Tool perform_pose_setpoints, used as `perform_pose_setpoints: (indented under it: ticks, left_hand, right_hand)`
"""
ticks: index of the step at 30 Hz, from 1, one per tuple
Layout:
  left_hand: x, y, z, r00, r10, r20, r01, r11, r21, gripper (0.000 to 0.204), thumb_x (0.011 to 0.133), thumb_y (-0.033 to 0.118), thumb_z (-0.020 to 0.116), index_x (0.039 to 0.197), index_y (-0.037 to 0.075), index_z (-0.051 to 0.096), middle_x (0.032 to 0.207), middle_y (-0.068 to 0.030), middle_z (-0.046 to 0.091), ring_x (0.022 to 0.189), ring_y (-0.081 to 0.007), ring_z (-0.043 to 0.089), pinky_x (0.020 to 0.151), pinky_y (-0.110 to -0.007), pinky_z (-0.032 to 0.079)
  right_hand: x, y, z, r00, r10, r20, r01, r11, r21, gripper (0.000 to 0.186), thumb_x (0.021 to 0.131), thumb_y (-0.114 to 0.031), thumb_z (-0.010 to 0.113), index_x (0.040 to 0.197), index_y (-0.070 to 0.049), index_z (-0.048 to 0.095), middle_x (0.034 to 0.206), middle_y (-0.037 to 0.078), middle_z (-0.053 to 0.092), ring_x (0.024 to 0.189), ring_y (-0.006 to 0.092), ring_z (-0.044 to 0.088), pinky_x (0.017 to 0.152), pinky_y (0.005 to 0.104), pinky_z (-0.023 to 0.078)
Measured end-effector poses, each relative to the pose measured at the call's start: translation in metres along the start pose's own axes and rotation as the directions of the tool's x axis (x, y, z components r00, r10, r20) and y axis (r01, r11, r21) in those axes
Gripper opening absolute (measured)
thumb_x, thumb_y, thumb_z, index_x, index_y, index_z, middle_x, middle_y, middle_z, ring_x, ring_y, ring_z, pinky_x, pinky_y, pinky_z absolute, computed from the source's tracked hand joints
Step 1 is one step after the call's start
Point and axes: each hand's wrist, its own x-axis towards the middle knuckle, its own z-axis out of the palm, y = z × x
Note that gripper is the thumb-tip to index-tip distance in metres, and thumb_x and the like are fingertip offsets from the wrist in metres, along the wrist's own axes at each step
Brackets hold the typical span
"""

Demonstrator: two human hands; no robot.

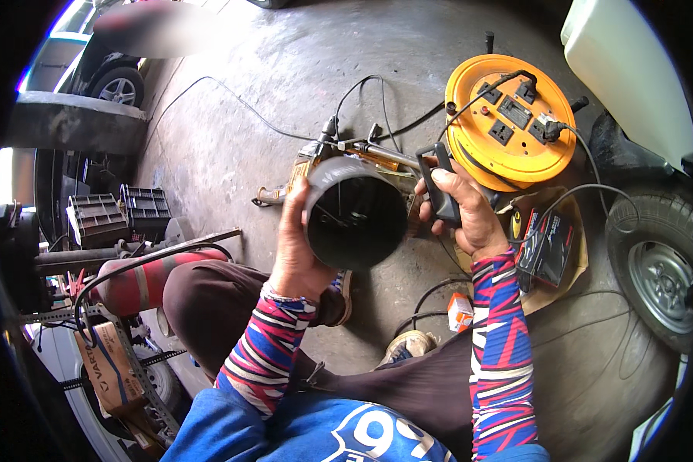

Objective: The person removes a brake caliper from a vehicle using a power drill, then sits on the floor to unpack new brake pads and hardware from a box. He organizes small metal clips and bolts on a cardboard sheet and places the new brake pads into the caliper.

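Observation:
My left hand grips the side of a dark, hollow cylinder, its open end facing up toward me. In my right hand is a small black rectangular object, held upright just right of the cylinder, with my thumb across it; what it is I cannot make out. Behind the cylinder a yellow-and-black power tool lies on the concrete floor with a metal tool and cords, partly hidden. An orange cable reel with plugs in its sockets sits beyond my right hand.
At right are a car tire, a white plastic container, a black box and a small orange-white box. At left are plastic crates, a red cylinder and a cardboard box. Cords cross the floor.

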Motion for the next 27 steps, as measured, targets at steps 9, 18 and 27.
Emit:
perform_pose_setpoints:
  ticks: [9,18,27]
  left_hand:
    - [0.039,0.02,-0.041,0.754,0.638,-0.155,-0.462,0.684,0.564,0.042,0.091,0.029,0.082,0.12,0.007,0.06,0.108,-0.0036,0.067,0.089,-0.0146,0.066,0.083,-0.031,0.055]
    - [0.043,-0.011,-0.032,0.53,0.822,0.209,-0.397,0.022,0.918,0.068,0.07,0.024,0.098,0.116,0.002,0.052,0.122,-0.0136,0.057,0.101,-0.0194,0.062,0.089,-0.031,0.054]
    - [0.035,-0.001,-0.031,0.597,0.788,0.151,-0.363,0.097,0.927,0.074,0.067,0.029,0.098,0.116,0.001,0.05,0.118,-0.0138,0.056,0.109,-0.0233,0.058,0.098,-0.035,0.047]
  right_hand:
    - [0.016,-0.006,-0.005,0.971,0.043,-0.237,-0.043,0.999,0.005,0.037,0.093,-0.045,0.068,0.108,-0.012,0.063,0.094,0.003,0.064,0.066,0.0118,0.065,0.047,0.0244,0.05]
    - [0.019,-0.006,-0.008,0.961,0.02,-0.275,-0.029,0.999,-0.027,0.036,0.092,-0.045,0.068,0.105,-0.012,0.062,0.092,0.002,0.064,0.066,0.0118,0.065,0.047,0.0255,0.05]
    - [0.025,-0.002,-0.016,0.916,-0.103,-0.389,0.045,0.987,-0.156,0.031,0.091,-0.041,0.072,0.102,-0.012,0.065,0.084,-0.001,0.063,0.067,0.0066,0.058,0.055,0.022,0.047]
